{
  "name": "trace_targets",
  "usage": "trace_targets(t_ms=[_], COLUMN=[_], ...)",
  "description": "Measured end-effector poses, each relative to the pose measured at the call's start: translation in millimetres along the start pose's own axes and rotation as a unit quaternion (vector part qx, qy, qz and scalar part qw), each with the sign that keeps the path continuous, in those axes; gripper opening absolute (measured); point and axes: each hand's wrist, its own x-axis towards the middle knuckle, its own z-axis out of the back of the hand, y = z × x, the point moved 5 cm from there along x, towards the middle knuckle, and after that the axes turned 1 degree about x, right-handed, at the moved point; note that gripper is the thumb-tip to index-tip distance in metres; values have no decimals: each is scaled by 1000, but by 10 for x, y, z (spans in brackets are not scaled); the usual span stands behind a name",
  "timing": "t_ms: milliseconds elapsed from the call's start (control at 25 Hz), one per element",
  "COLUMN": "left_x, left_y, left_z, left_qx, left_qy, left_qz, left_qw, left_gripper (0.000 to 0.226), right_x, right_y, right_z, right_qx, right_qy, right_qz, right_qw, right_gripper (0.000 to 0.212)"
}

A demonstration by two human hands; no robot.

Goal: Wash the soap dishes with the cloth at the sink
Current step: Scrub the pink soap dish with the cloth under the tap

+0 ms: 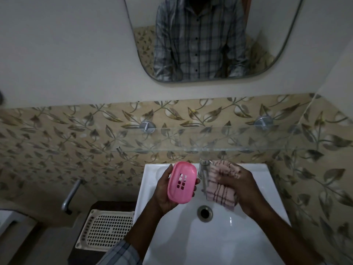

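A pink oval soap dish (182,182) with a grid of drain holes is held upright over the white sink (225,243) by my left hand (165,196), fingers wrapped round its edges. My right hand (241,190) grips a pinkish checked cloth (221,183) bunched beside the chrome tap (203,172). The cloth and the dish are apart, with the tap between them. Whether water is running is unclear.
The sink drain (205,213) lies below my hands. A glass shelf (210,139) juts out above the tap. A cream perforated tray (107,229) rests on a dark stand left of the sink, beneath a wall tap (71,196). A mirror (206,37) hangs above.
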Motion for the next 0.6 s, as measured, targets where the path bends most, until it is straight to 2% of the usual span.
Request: trace_targets(t_ms=[80, 120, 200, 240, 280, 320, 400, 440, 480, 520, 560, 600], left_x=[39, 66, 119, 125, 116, 64, 16, -15, -25, -35, -54, -75], left_y=[58, 111, 218, 228, 200, 151, 87, 93, 110, 124, 140, 180], left_z=[-67, -107, -136, -119, -121, -97, -57, -51, -47, -54, -48, -62], left_qx=[49, 85, 144, 141, 118, 106, 123, 137, 135, 126, 126, 123], left_qy=[-47, -70, -121, -144, -151, -150, -144, -156, -170, -185, -200, -207], left_qz=[-41, -65, -102, -108, -101, -90, -43, -37, -56, -90, -129, -156], left_qw=[997, 992, 977, 973, 976, 979, 981, 977, 975, 971, 963, 958], left_gripper=[71, 67, 65, 65, 63, 61, 55, 55, 55, 55, 57, 60], right_x=[-88, -112, -177, -229, -260, -292, -334, -326, -304, -253, -235, -217], right_y=[-33, -134, -339, -377, -367, -366, -414, -444, -465, -468, -476, -550], right_z=[-193, -323, -601, -704, -785, -843, -782, -741, -724, -724, -753, -815], right_qx=[-209, -245, -248, -279, -336, -417, -573, -581, -552, -458, -319, -172], right_qy=[-7, -23, -50, -55, -29, 21, 134, 162, 158, 134, 89, 69], right_qz=[47, 40, 40, 79, 159, 266, 451, 453, 420, 331, 207, 54], right_qw=[977, 968, 967, 955, 928, 869, 672, 656, 703, 814, 921, 981], right_gripper=[30, 27, 22, 22, 25, 28, 32, 31, 29, 24, 18, 12])
